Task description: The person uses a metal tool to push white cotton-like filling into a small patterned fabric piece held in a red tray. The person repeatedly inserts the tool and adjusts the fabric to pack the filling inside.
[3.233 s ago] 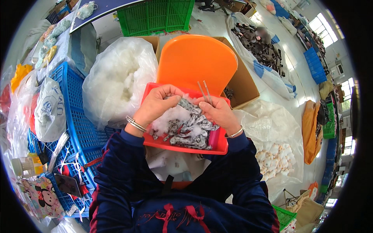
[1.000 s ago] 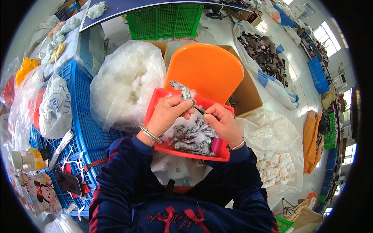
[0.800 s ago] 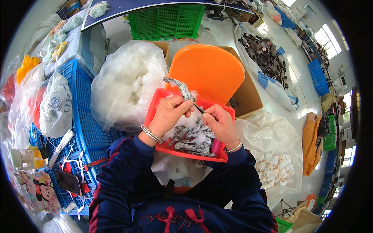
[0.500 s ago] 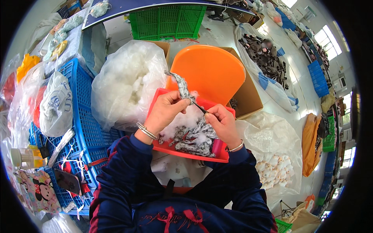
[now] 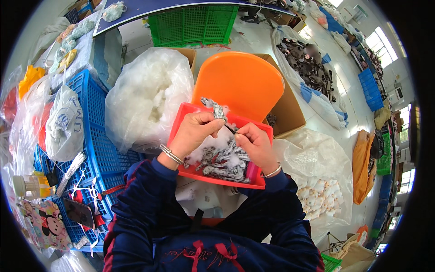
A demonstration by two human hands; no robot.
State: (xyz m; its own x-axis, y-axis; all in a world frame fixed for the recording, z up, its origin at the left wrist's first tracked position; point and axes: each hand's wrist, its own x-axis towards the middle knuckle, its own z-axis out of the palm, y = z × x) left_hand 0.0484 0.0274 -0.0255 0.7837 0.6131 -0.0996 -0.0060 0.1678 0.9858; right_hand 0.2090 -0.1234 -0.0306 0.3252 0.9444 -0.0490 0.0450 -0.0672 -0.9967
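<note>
Grey-and-white mottled cloth, sewn or folded into a narrow strip [image 5: 218, 110], is held up above the near-middle of a red tray, its free end curling away from the wearer. By its look, the strip is judged light, soft and floppy, hard to tear but quick to bend, so it is best pinched close to the end being worked, with only mild pressure. That end is gripped between thumb and fingers of the left hand [image 5: 197, 131]. A thin dark stick [image 5: 231, 130], apparently stiff and perhaps smooth, is pinched by the right hand [image 5: 254, 143] and slants toward the cloth; whether its tip is inside cannot be told.

Below the hands, the red tray [image 5: 192, 172] is filled with more crumpled cloth pieces [image 5: 226, 167] and tufts of white fluff [image 5: 215, 141], which should weigh almost nothing and cling to fingers. Just beyond the tray, a rounded orange chair [image 5: 240, 81] is seen, with a cardboard box [image 5: 290, 113] behind its right side. At the left, a large clear bag [image 5: 145, 95] is stuffed with white fluff, beside a blue crate [image 5: 97, 140].
</note>
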